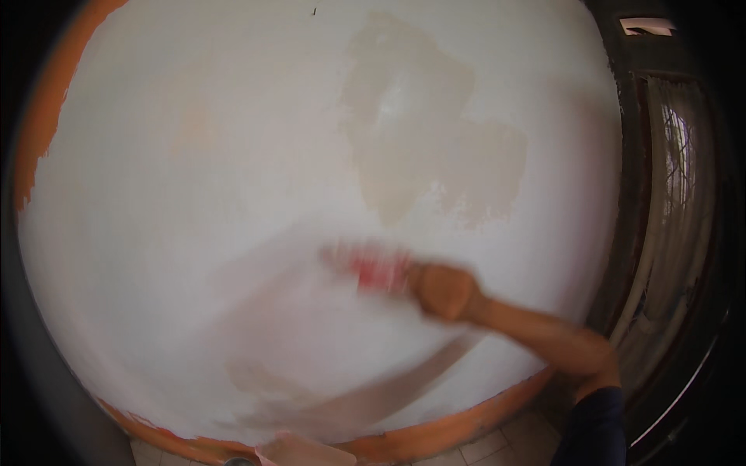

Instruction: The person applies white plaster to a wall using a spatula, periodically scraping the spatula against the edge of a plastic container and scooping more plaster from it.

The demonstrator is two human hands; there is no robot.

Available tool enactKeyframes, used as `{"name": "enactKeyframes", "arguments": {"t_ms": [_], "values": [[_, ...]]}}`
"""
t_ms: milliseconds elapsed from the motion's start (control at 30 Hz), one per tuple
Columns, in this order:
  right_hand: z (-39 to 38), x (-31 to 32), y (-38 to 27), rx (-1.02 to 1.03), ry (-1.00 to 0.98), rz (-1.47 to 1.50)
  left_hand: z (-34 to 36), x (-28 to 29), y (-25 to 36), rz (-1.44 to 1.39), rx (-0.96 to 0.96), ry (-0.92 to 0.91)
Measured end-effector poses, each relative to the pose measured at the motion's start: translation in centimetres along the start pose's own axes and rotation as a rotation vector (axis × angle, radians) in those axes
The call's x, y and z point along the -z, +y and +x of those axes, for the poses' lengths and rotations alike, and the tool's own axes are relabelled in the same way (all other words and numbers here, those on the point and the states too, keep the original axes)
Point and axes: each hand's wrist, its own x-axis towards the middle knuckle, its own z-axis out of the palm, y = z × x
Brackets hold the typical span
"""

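Note:
My right hand is closed around a paintbrush, its arm reaching in from the lower right under a dark sleeve. The brush is smeared by motion. Its middle looks red, and its bristle end points left. It is at the white painted wall; whether the bristles touch the surface is too blurred to tell. Greyish-beige patches show on the wall above the hand. My left hand is out of view.
Orange strips edge the wall at the left and along its base. A pale pinkish thing of unclear kind stands low in front, beside a dark round thing. Tiled floor lies below; a curtained opening is at the right.

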Motion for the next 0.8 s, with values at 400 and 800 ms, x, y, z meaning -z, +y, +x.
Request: {"name": "enactKeyframes", "arguments": {"t_ms": [400, 800], "values": [[-1.3, -2.4, 12.4, 0.069, 0.069, -0.556, 1.6, 2.2, 2.6, 0.036, -0.087, -0.008], [-3.5, -8.3, 4.0, -0.05, -0.031, -0.227, 8.6, 5.2, 1.7, 0.019, -0.083, 0.181]]}}
